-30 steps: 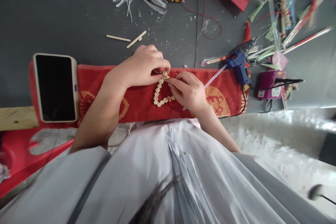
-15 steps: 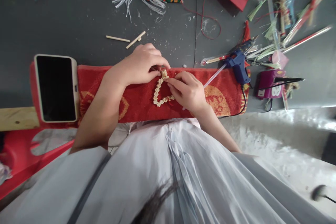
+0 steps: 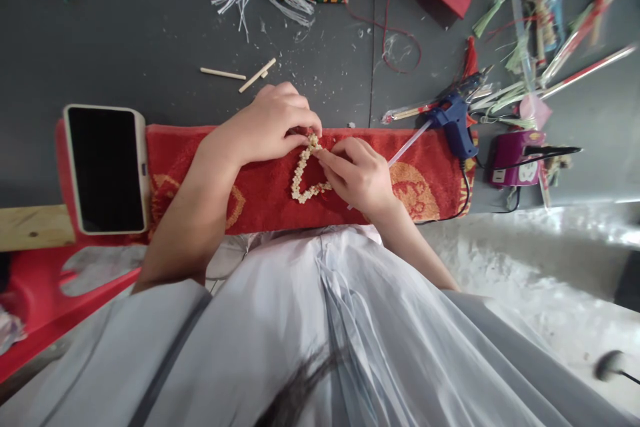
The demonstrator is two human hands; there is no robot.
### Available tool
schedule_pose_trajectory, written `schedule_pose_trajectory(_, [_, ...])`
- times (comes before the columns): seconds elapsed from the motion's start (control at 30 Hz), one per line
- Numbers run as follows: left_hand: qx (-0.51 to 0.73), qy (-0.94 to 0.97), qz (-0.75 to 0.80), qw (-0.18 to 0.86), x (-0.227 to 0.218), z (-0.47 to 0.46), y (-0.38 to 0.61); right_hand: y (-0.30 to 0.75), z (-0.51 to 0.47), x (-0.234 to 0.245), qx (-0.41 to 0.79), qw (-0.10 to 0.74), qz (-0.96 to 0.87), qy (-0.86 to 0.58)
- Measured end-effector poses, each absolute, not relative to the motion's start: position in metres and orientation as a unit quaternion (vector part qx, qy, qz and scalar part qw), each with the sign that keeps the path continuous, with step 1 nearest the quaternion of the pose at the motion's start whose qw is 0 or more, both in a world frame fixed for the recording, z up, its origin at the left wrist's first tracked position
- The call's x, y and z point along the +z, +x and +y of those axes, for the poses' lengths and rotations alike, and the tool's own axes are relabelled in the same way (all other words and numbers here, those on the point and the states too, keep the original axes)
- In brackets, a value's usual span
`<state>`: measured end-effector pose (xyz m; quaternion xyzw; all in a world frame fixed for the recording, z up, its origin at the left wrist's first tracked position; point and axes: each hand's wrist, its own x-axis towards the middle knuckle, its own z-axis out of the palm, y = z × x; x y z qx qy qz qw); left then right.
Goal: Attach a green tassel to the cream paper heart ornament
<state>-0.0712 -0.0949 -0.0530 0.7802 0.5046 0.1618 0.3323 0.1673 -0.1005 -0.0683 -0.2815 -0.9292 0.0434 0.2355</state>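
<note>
The left hand (image 3: 273,123) lies palm down with the knuckles up, its fingers curled under and the thumb closed against the fingertips in a tight pinch at its right edge. The left forearm (image 3: 190,213) is bare and runs down and to the left, the wrist nearly straight. The right hand (image 3: 357,173) sits just beside it and slightly lower, back of the hand up. Its index finger (image 3: 330,159) stretches toward the left hand and presses to the thumb, the other fingers loosely folded. The right forearm (image 3: 415,253), also bare, slants down to the right
</note>
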Motion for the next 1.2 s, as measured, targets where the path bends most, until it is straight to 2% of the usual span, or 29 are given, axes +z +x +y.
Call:
schedule_pose_trajectory(0.2, [0.167, 0.784, 0.502, 0.325, -0.053, -0.095, -0.071, 0.169, -0.102, -0.068, 0.044, 0.238, -0.927, -0.288])
schedule_pose_trajectory(0.37, [0.156, 0.781, 0.509, 0.327, -0.049, -0.096, -0.07, 0.174, -0.101, -0.059, 0.101, 0.274, -0.909, -0.297])
schedule_pose_trajectory(0.5, [0.146, 0.783, 0.511, 0.322, -0.047, -0.095, -0.069, 0.194, -0.088, -0.047, 0.13, 0.314, -0.872, -0.353])
schedule_pose_trajectory(0.57, [0.139, 0.786, 0.511, 0.318, -0.047, -0.095, -0.069, 0.212, -0.076, -0.038, 0.119, 0.306, -0.845, -0.423])
schedule_pose_trajectory(0.63, [0.133, 0.788, 0.511, 0.316, -0.046, -0.094, -0.07, 0.232, -0.063, -0.028, 0.079, 0.277, -0.803, -0.522])
schedule_pose_trajectory(0.73, [0.134, 0.792, 0.509, 0.31, -0.046, -0.094, -0.071, 0.257, -0.045, -0.013, 0.026, 0.145, -0.724, -0.674])
schedule_pose_trajectory(0.87, [0.147, 0.797, 0.503, 0.298, -0.047, -0.094, -0.071, 0.276, -0.032, -0.007, 0.008, 0.011, -0.682, -0.731])
schedule_pose_trajectory(1.2, [0.127, 0.805, 0.502, 0.29, -0.045, -0.093, -0.071, 0.274, -0.018, -0.016, 0.039, -0.068, -0.711, -0.699])
